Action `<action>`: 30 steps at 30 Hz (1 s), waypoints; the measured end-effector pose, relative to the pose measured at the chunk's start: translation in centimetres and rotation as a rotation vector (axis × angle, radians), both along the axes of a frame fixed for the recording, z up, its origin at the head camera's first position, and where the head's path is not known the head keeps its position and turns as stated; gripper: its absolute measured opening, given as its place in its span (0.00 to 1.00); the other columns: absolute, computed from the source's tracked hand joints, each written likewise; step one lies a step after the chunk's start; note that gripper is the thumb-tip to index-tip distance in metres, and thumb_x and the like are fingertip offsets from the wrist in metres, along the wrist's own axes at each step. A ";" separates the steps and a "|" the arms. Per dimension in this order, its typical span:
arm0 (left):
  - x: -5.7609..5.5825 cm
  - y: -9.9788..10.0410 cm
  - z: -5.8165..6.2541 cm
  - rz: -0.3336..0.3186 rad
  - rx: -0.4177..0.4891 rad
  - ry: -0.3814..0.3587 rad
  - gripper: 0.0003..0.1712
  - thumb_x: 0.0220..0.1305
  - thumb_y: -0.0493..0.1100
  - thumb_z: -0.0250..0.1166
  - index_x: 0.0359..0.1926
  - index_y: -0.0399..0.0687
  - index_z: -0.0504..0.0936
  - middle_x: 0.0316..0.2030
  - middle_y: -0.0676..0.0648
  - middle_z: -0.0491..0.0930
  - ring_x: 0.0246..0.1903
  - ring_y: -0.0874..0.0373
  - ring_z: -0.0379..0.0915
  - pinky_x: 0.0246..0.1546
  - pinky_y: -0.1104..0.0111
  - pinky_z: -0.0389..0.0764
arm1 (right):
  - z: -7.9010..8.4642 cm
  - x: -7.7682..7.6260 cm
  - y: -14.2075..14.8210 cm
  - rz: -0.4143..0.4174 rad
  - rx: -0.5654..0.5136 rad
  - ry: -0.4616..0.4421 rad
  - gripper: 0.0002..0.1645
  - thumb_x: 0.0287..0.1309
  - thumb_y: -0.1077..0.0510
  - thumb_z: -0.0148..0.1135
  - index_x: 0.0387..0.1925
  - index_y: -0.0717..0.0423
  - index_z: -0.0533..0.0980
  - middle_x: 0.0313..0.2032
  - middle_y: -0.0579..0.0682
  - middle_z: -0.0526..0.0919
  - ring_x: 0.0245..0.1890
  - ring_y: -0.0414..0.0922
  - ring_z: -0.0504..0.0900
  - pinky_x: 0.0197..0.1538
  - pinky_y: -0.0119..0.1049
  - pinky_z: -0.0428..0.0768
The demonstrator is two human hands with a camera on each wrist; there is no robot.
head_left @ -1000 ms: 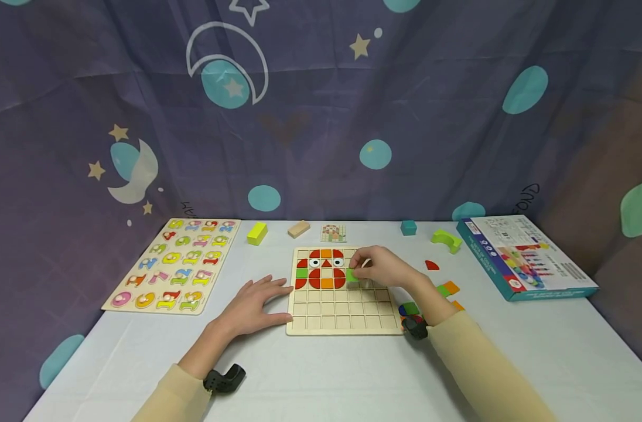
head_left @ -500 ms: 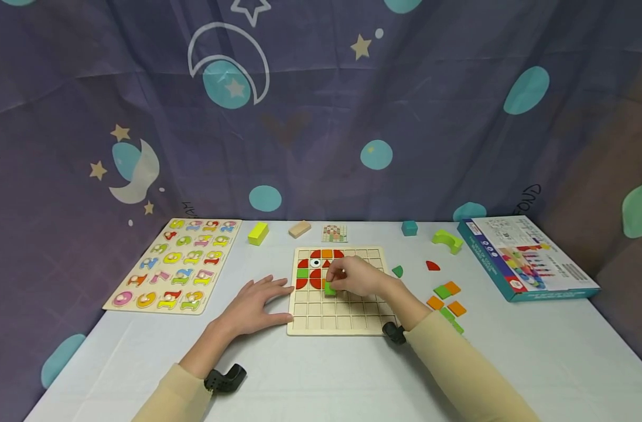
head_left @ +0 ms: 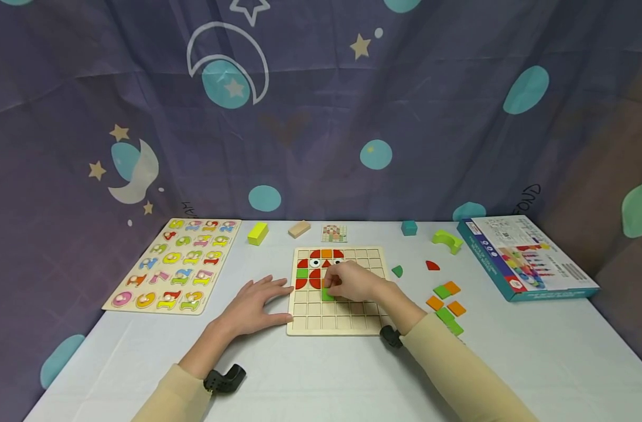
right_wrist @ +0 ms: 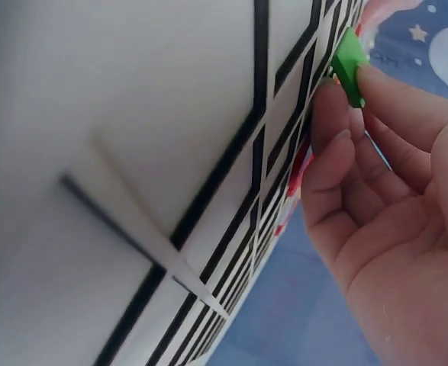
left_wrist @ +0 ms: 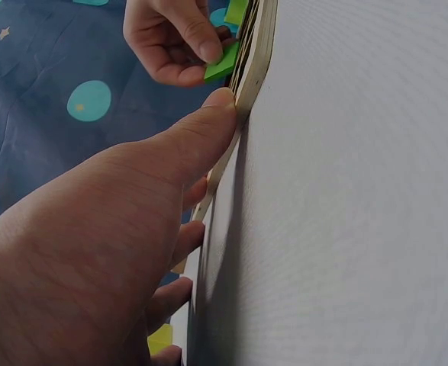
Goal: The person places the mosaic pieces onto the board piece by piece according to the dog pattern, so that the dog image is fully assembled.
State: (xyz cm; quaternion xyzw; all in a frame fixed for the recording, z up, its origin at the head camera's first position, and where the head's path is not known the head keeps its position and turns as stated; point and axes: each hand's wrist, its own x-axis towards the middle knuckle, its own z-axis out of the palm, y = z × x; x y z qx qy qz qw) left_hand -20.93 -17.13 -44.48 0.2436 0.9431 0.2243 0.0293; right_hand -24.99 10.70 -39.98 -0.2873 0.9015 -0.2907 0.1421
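Note:
A wooden grid board lies on the white table with red, orange, green and eye-printed pieces in its upper left cells. My right hand pinches a green square tile over the board, just below those pieces. In the right wrist view the green tile sits tilted between thumb and finger, at the grid. My left hand is spread at the board's left side, its fingertips touching the edge. Seen from the left wrist, the left thumb lies against the board's rim. Part of the red pattern is hidden behind my right hand.
Right of the board lie loose green tiles, orange tiles, a red quarter piece and a green one. A number puzzle is at left, a box at right. A pattern card and blocks stand behind.
My right hand has moved left and slightly toward me with the green tile, to below the red pattern. The loose tiles at right have come into view. My left hand has stayed put.

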 end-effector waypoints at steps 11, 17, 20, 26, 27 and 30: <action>0.1 0.0 0.0 0.003 -0.003 0.000 0.39 0.58 0.67 0.70 0.67 0.56 0.79 0.70 0.49 0.69 0.73 0.44 0.54 0.71 0.39 0.48 | 0.8 0.5 1.2 -0.036 -0.052 -0.010 0.01 0.64 0.62 0.68 0.37 0.54 0.82 0.32 0.42 0.81 0.32 0.41 0.77 0.39 0.37 0.78; 0.1 0.0 -0.1 0.000 -0.005 0.010 0.39 0.58 0.67 0.70 0.66 0.56 0.79 0.70 0.49 0.69 0.73 0.44 0.55 0.71 0.39 0.48 | 1.4 0.7 3.6 -0.059 -0.136 -0.010 0.05 0.66 0.60 0.67 0.41 0.56 0.82 0.36 0.43 0.82 0.32 0.45 0.79 0.38 0.39 0.79; 0.1 0.0 -0.1 -0.001 -0.006 0.012 0.39 0.58 0.67 0.70 0.66 0.56 0.79 0.70 0.49 0.69 0.73 0.44 0.55 0.71 0.39 0.49 | 1.6 0.9 5.2 -0.072 -0.177 -0.019 0.07 0.66 0.61 0.66 0.43 0.59 0.82 0.36 0.44 0.81 0.32 0.47 0.79 0.38 0.41 0.79; 0.1 0.0 0.0 -0.003 0.003 0.009 0.39 0.58 0.67 0.70 0.66 0.56 0.79 0.70 0.49 0.69 0.73 0.44 0.54 0.71 0.40 0.48 | 1.9 1.5 8.4 -0.102 -0.189 -0.015 0.08 0.65 0.62 0.67 0.44 0.61 0.81 0.37 0.47 0.81 0.32 0.49 0.79 0.40 0.40 0.78; 0.2 0.0 0.0 -0.003 0.005 0.009 0.39 0.58 0.66 0.70 0.67 0.56 0.79 0.70 0.49 0.69 0.73 0.44 0.54 0.71 0.40 0.48 | 1.9 1.7 8.9 -0.108 -0.185 -0.016 0.08 0.65 0.62 0.67 0.44 0.61 0.81 0.37 0.47 0.81 0.32 0.49 0.78 0.40 0.40 0.78; 0.2 0.0 0.0 -0.002 0.006 0.009 0.39 0.58 0.66 0.70 0.67 0.56 0.79 0.70 0.49 0.69 0.74 0.44 0.54 0.71 0.40 0.48 | 1.8 2.2 10.3 -0.129 -0.166 -0.026 0.08 0.65 0.62 0.67 0.44 0.61 0.81 0.36 0.47 0.80 0.32 0.48 0.78 0.39 0.37 0.78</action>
